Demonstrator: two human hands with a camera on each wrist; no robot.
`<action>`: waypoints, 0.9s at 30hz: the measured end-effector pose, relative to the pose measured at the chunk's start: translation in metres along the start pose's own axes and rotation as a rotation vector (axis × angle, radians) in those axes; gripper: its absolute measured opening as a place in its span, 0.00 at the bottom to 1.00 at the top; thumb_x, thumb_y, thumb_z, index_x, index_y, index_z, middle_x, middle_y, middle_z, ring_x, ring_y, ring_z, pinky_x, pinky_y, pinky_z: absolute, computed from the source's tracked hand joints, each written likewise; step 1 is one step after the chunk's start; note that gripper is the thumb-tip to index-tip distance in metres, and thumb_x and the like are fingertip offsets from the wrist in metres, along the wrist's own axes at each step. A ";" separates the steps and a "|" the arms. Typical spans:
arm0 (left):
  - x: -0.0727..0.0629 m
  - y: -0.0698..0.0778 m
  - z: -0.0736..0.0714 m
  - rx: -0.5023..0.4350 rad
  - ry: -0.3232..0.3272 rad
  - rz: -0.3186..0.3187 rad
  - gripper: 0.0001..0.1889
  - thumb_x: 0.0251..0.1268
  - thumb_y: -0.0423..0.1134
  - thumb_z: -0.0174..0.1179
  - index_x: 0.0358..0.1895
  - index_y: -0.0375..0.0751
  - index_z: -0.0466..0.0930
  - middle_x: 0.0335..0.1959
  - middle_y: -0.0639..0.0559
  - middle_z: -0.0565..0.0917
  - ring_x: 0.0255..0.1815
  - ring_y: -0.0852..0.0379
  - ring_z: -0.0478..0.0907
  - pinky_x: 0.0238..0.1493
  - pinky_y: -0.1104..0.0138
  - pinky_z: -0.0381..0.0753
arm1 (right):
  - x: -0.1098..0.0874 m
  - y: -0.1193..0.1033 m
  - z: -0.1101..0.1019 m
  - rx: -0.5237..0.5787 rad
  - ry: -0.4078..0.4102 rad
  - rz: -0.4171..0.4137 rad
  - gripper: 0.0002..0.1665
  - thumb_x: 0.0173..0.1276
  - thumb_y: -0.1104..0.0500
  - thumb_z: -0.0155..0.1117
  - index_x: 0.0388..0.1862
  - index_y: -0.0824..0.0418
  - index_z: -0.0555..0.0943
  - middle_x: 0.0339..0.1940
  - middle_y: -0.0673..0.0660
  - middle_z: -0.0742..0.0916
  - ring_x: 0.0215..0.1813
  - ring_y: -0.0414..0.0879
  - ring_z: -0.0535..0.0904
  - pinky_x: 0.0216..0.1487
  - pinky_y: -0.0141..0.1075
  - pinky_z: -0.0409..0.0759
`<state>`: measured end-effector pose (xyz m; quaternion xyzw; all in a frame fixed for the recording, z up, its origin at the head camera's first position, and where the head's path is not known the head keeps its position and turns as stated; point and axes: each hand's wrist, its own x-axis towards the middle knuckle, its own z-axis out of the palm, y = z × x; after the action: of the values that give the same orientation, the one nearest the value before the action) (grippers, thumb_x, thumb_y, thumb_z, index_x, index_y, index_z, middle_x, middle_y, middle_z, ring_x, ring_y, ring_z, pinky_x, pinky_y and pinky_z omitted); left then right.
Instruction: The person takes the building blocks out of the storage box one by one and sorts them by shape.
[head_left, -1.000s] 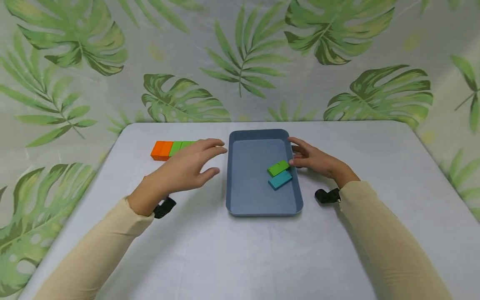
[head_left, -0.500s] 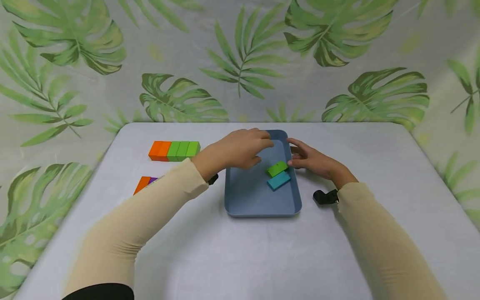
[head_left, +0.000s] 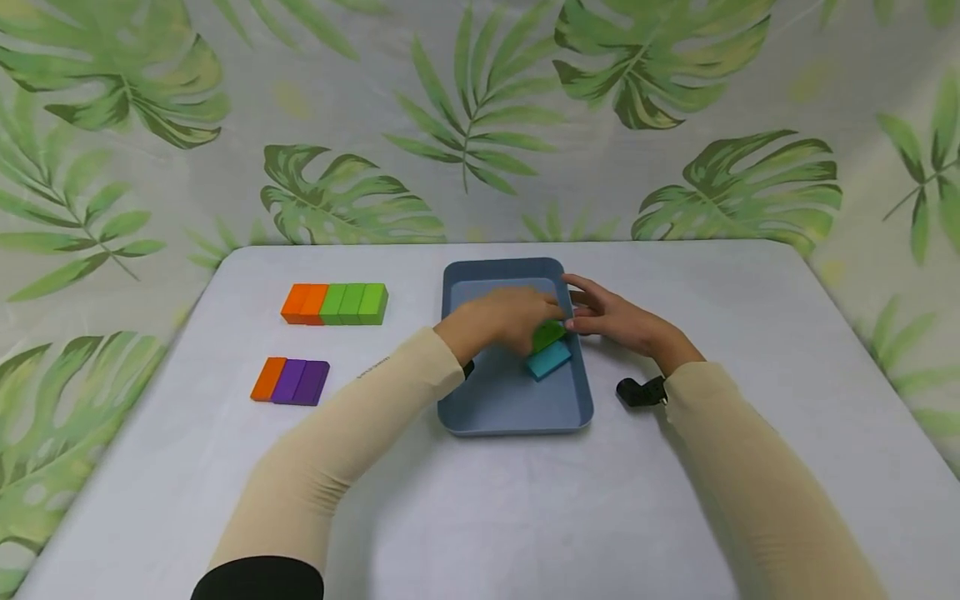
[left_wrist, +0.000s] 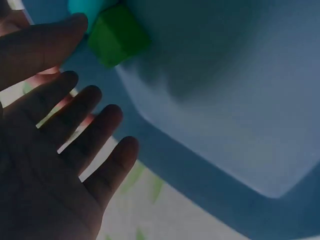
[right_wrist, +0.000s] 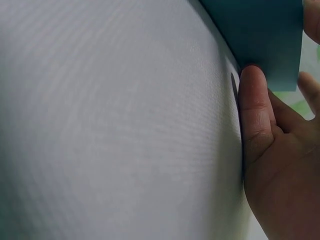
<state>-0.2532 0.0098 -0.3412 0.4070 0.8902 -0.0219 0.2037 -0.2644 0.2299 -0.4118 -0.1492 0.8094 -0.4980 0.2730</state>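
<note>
A grey-blue tray (head_left: 487,404) holds a green block (head_left: 550,336) and a teal block (head_left: 549,361), side by side near its right wall. My left hand (head_left: 506,318) is over the tray, its fingers at the green block and partly covering it. The left wrist view shows that hand (left_wrist: 60,145) with its fingers extended and apart, thumb close to the green block (left_wrist: 117,37). My right hand (head_left: 618,321) touches the tray's right side from outside. In the right wrist view, its thumb (right_wrist: 254,100) rests against the tray wall (right_wrist: 260,40).
On the table's left, a row of orange and green blocks (head_left: 350,304) lies farther back. Nearer stands a shorter row of one orange and two purple blocks (head_left: 288,382). A leaf-print cloth (head_left: 480,108) hangs behind the white-covered table (head_left: 480,517).
My left hand has moved right from beside the tray, over it and down to the green block. The right hand keeps its place at the tray's side. The head view has shifted slightly.
</note>
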 end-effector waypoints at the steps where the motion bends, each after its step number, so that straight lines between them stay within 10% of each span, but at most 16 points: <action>1: 0.001 -0.001 0.002 -0.013 -0.001 -0.005 0.36 0.63 0.35 0.63 0.75 0.52 0.64 0.76 0.53 0.65 0.75 0.52 0.63 0.73 0.57 0.68 | 0.000 0.000 0.000 -0.003 0.000 -0.002 0.51 0.73 0.49 0.60 0.83 0.42 0.40 0.83 0.64 0.52 0.82 0.65 0.50 0.79 0.62 0.53; 27: 0.014 -0.005 0.016 -0.112 -0.020 -0.056 0.33 0.63 0.31 0.63 0.72 0.47 0.67 0.65 0.52 0.75 0.57 0.55 0.71 0.63 0.61 0.74 | -0.001 -0.001 0.003 0.002 0.014 -0.008 0.51 0.73 0.51 0.61 0.83 0.44 0.40 0.84 0.62 0.51 0.81 0.64 0.53 0.79 0.62 0.51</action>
<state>-0.2597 0.0129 -0.3623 0.3696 0.8989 0.0183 0.2344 -0.2623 0.2280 -0.4121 -0.1488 0.8102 -0.5008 0.2656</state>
